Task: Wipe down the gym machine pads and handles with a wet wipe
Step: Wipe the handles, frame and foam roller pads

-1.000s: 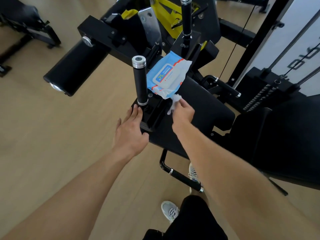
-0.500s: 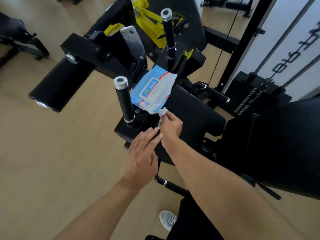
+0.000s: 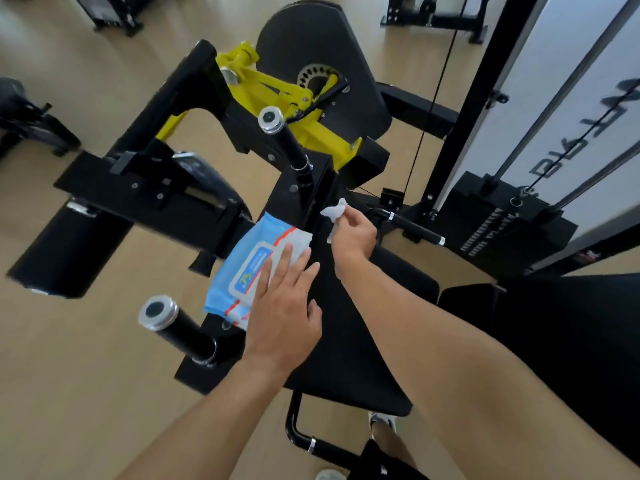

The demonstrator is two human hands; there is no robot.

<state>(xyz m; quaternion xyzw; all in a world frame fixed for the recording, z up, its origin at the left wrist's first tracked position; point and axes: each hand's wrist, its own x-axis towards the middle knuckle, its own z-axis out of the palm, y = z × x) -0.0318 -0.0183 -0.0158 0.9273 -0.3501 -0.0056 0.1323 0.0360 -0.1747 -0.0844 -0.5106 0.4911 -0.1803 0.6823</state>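
The wet wipe [image 3: 333, 213] is now pinched clear of the pack, beside the far handle [image 3: 289, 147], by the curled fingers of the right hand [image 3: 355, 233]. The wipe pack [image 3: 252, 268] on the seat pad [image 3: 346, 341] is now pressed down by the left hand [image 3: 282, 317], fingers straight and spread.

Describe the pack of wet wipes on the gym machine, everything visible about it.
The wipes pack is a soft, flat plastic pouch, light blue with white ends, orange-red stripes and a blue label panel reading "75". It lies slanted on the machine's black pad, between the two upright handles. The left hand rests straight fingers on it. The right hand pinches a white wipe just beyond its far end.
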